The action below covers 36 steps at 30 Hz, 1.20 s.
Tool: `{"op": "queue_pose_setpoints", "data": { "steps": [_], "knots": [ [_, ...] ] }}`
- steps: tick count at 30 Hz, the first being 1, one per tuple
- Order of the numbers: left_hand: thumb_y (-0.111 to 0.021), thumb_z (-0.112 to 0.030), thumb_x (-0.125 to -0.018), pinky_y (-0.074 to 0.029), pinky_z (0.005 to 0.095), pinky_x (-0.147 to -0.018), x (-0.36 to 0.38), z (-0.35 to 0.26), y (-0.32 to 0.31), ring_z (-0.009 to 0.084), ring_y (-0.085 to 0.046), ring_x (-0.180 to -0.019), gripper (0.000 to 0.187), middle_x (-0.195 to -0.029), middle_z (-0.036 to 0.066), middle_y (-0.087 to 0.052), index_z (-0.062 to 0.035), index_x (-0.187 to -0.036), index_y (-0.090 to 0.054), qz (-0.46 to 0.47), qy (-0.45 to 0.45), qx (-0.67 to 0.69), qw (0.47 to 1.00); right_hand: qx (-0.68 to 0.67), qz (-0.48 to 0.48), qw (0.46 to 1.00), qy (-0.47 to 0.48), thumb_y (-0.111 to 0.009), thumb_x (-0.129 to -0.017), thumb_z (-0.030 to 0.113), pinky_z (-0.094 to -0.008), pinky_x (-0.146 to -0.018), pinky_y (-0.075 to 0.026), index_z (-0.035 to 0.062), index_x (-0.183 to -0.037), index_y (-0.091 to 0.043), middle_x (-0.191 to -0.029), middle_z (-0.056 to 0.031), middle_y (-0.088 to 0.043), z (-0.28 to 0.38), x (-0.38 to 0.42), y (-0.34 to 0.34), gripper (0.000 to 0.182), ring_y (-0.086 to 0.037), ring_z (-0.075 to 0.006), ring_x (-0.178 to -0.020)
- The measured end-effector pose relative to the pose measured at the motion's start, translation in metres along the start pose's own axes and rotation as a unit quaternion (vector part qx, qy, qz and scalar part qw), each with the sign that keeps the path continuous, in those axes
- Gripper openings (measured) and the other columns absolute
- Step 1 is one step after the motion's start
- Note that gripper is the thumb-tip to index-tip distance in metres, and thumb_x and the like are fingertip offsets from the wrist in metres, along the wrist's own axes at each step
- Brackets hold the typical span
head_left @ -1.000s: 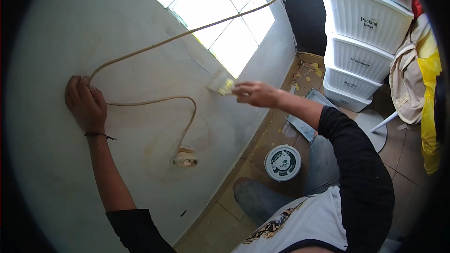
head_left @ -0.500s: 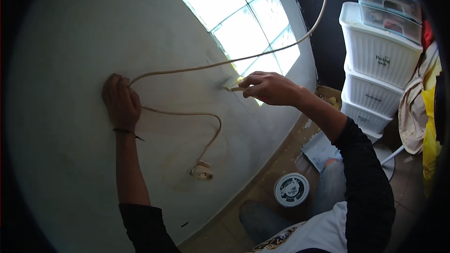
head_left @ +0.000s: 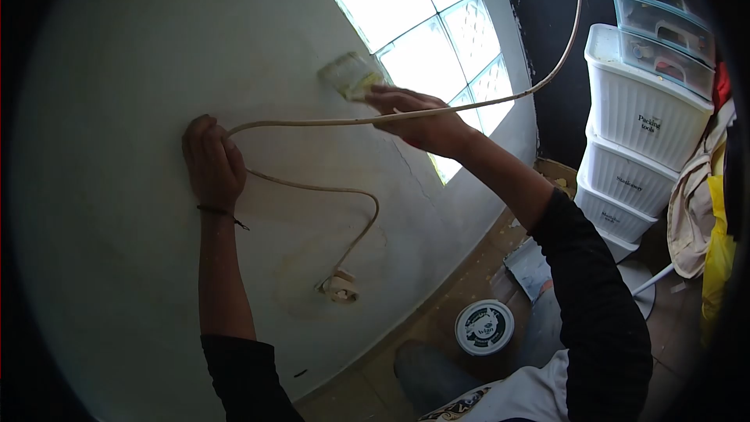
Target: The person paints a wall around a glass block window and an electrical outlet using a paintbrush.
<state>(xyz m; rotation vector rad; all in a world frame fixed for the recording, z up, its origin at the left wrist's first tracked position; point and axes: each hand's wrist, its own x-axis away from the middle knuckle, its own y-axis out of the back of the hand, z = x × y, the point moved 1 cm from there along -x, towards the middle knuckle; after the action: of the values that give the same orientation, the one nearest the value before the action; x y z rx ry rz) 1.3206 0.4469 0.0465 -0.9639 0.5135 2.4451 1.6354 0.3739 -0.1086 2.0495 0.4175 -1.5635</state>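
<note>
My left hand (head_left: 215, 160) is pressed to the grey-white wall (head_left: 133, 211), fingers together over a loop of beige cable (head_left: 312, 122). From there one length of the cable runs up to the right, and the other bends down to a white wall socket (head_left: 341, 289). Beside the glass-block window (head_left: 414, 23), my right hand (head_left: 422, 121) grips a flat, pale rectangular pad (head_left: 350, 78) with yellowish patches, blurred by motion. The pad lies against the wall near the window's lower left edge. The cable's upper length crosses in front of my right hand.
A lidded white tub (head_left: 484, 328) stands on the tiled floor near my knees. Stacked white storage boxes (head_left: 644, 109) and clear drawers (head_left: 664, 27) rise at the right. Cloth (head_left: 691, 223) and a yellow bag (head_left: 717, 250) hang there. A thin crack runs down the wall below the window.
My right hand has moved up and left with the pad, from the window's lower corner onto the wall beside it. My left hand stays on the cable. The view has shifted slightly.
</note>
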Motion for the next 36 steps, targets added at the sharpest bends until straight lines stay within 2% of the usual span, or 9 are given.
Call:
{"op": "queue_pose_setpoints", "data": {
  "steps": [1, 3, 4, 10, 19, 27, 29, 33, 36],
  "knots": [
    [-0.045, -0.011, -0.090, -0.042, 0.0510, -0.091, 0.000, 0.000, 0.000, 0.0403, -0.051, -0.106, 0.017, -0.112, 0.021, -0.051, 0.0007, -0.102, -0.048, -0.003, -0.005, 0.000, 1.000, 0.028, 0.029, 0.999, 0.018, -0.069, -0.083, 0.008, -0.0359, -0.095, -0.055, 0.0109, -0.100, -0.069, -0.133, -0.0095, -0.055, -0.001, 0.006, -0.010, 0.018, -0.056, -0.0268, -0.123],
    [-0.046, -0.011, -0.090, -0.042, 0.0509, -0.091, 0.001, 0.002, 0.001, 0.0405, -0.051, -0.106, 0.017, -0.112, 0.021, -0.051, 0.0007, -0.102, -0.049, -0.005, -0.003, -0.004, 1.000, -0.074, 0.133, 0.975, -0.162, -0.067, -0.084, 0.006, -0.0377, -0.098, -0.052, 0.0101, -0.101, -0.069, -0.133, -0.0119, -0.055, 0.023, 0.045, -0.009, 0.017, -0.052, -0.0266, -0.127],
    [-0.045, -0.010, -0.091, -0.042, 0.0505, -0.092, 0.001, 0.002, 0.001, 0.0407, -0.051, -0.107, 0.017, -0.113, 0.022, -0.051, 0.0020, -0.103, -0.049, 0.000, -0.006, -0.002, 1.000, -0.028, 0.125, 0.991, -0.039, -0.066, -0.084, 0.006, -0.0356, -0.090, -0.056, 0.0068, -0.102, -0.068, -0.133, -0.0110, -0.055, 0.028, 0.067, -0.007, 0.018, -0.049, -0.0257, -0.130],
    [-0.045, -0.009, -0.092, -0.042, 0.0495, -0.093, 0.001, 0.004, 0.002, 0.0402, -0.051, -0.107, 0.017, -0.113, 0.022, -0.052, 0.0025, -0.103, -0.050, 0.002, -0.011, -0.008, 1.000, -0.160, 0.286, 0.937, -0.118, -0.064, -0.085, 0.001, -0.0366, -0.093, -0.055, 0.0076, -0.092, -0.070, -0.121, -0.0092, -0.064, 0.055, 0.078, 0.037, 0.012, -0.061, -0.0242, -0.115],
    [-0.047, -0.007, -0.090, -0.044, 0.0480, -0.091, 0.003, 0.001, 0.000, 0.0370, -0.052, -0.107, 0.015, -0.113, 0.019, -0.052, 0.0003, -0.103, -0.050, -0.014, 0.005, 0.001, 1.000, -0.019, 0.070, 0.997, 0.017, -0.067, -0.083, 0.006, -0.0337, -0.096, -0.054, 0.0092, -0.097, -0.070, -0.130, -0.0072, -0.059, 0.049, -0.032, 0.009, 0.015, -0.053, -0.0241, -0.127],
    [-0.048, -0.008, -0.089, -0.043, 0.0482, -0.096, 0.004, 0.007, -0.001, 0.0389, -0.052, -0.109, 0.020, -0.114, 0.020, -0.054, 0.0006, -0.107, -0.051, -0.007, -0.039, -0.027, 0.999, -0.055, 0.267, 0.962, 0.000, -0.067, -0.084, 0.006, -0.0344, -0.087, -0.056, 0.0088, -0.097, -0.069, -0.123, -0.0091, -0.063, 0.081, 0.054, 0.027, 0.013, -0.058, -0.0252, -0.119],
    [-0.048, -0.009, -0.092, -0.041, 0.0488, -0.099, 0.011, 0.015, -0.008, 0.0394, -0.052, -0.113, 0.024, -0.116, 0.022, -0.055, 0.0032, -0.113, -0.052, -0.006, -0.052, -0.060, 0.997, -0.172, 0.255, 0.931, -0.195, -0.070, -0.083, 0.005, -0.0366, -0.081, -0.056, 0.0064, -0.096, -0.068, -0.113, -0.0099, -0.067, 0.081, 0.089, 0.052, 0.013, -0.066, -0.0268, -0.104],
    [-0.047, -0.012, -0.098, -0.042, 0.0461, -0.099, 0.017, 0.034, -0.018, 0.0376, -0.054, -0.114, 0.028, -0.120, 0.022, -0.056, 0.0032, -0.121, -0.052, -0.023, -0.104, -0.112, 0.988, -0.179, 0.211, 0.878, -0.392, -0.070, -0.084, 0.006, -0.0339, -0.072, -0.054, 0.0031, -0.096, -0.068, -0.094, -0.0137, -0.070, 0.068, 0.202, 0.085, 0.013, -0.068, -0.0258, -0.082],
    [-0.051, -0.014, -0.098, -0.051, 0.0359, -0.087, 0.027, 0.076, -0.029, 0.0306, -0.064, -0.101, 0.025, -0.109, 0.017, -0.065, 0.0013, -0.117, -0.058, 0.021, -0.137, -0.114, 0.984, -0.099, 0.360, 0.721, -0.584, -0.074, -0.083, 0.022, -0.0337, -0.064, -0.049, 0.0056, -0.093, -0.068, -0.075, -0.0137, -0.067, 0.064, 0.298, 0.099, 0.020, -0.064, -0.0236, -0.068]
  ]
}}
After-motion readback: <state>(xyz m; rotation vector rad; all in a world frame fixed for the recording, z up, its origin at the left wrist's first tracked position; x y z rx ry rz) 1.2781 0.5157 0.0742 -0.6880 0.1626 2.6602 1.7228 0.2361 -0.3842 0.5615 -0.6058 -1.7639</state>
